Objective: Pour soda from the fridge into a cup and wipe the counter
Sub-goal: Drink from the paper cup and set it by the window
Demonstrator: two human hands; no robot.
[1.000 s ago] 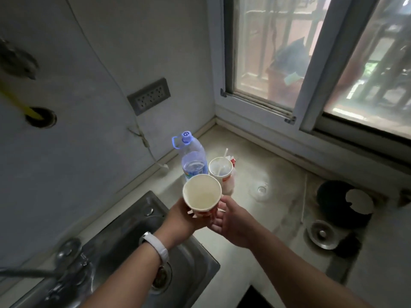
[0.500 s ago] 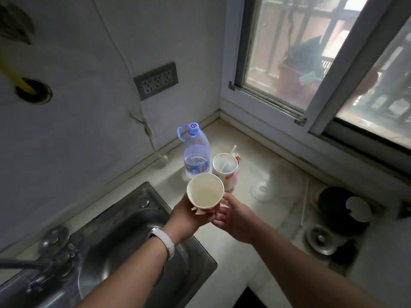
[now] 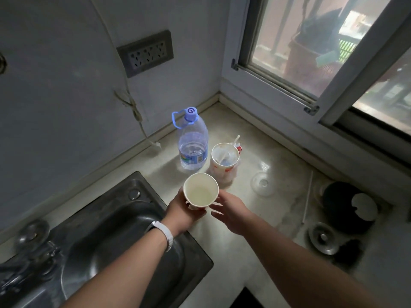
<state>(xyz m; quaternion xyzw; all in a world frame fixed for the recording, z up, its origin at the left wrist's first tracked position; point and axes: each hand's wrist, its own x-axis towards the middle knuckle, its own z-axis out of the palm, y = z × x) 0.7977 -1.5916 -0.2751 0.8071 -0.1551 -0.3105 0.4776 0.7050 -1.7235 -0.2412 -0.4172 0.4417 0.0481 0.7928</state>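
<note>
The steel sink [image 3: 106,236] lies below the left hand [image 3: 182,213], whose fingers wrap a white paper cup [image 3: 200,190], upright so it can take soda (none in sight). The right hand [image 3: 231,211] hovers just beside the cup, fingers loosely spread, holding nothing. Beyond the fingertips stand a blue-capped water bottle [image 3: 192,143] and a used paper cup [image 3: 224,162].

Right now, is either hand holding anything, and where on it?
The left hand grips the paper cup around its lower side wall, cup upright. The right hand is open beside it, fingertips near the cup; contact cannot be told.
</note>
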